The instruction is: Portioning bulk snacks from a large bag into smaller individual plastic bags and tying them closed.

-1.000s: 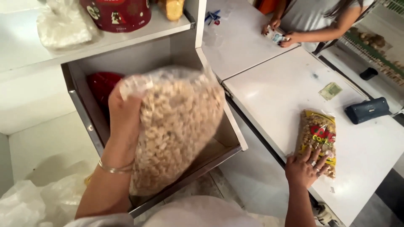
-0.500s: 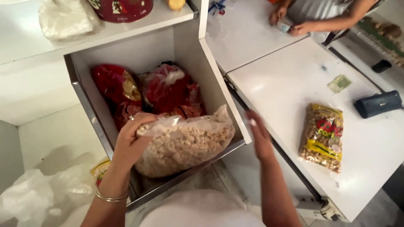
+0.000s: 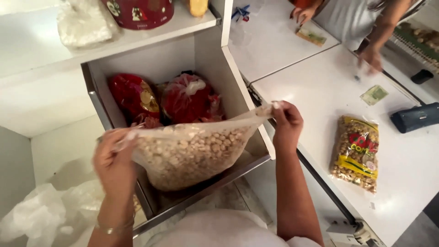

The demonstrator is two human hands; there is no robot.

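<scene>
My left hand [image 3: 114, 160] is closed around one top corner of a big clear bag of pale nuts [image 3: 190, 153], fingers curled tight into the plastic, a thin bangle [image 3: 113, 226] on that wrist. My right hand [image 3: 287, 124] pinches the opposite top corner between thumb and fingers, so the bag's mouth is stretched taut between my two hands and its full belly hangs below. The bag sits over the front of a deep white drawer [image 3: 249, 98] that is pulled open in front of me, its lower end down near the drawer's front edge; I cannot tell whether it rests on the drawer's floor. Behind it, further back in the drawer, lie a red packet with a yellow picture [image 3: 133, 98] and, just beside it, a clear bag of dark red stuff [image 3: 190, 96]. Above the drawer runs a white shelf [image 3: 36, 50] with a crumpled clear bag [image 3: 84, 25] and a red tin [image 3: 139, 11] on it. Low to my left, crumpled white plastic [image 3: 41, 212] lies on the floor. To my right is the white bench [image 3: 320, 87], where a sealed yellow-and-red packet of nuts [image 3: 356, 153] lies flat, well apart from my right hand. Beyond it are a banknote [image 3: 374, 94] and a dark blue device [image 3: 415, 116]. At the far side another person's hand [image 3: 370, 58] rests on the bench.
</scene>
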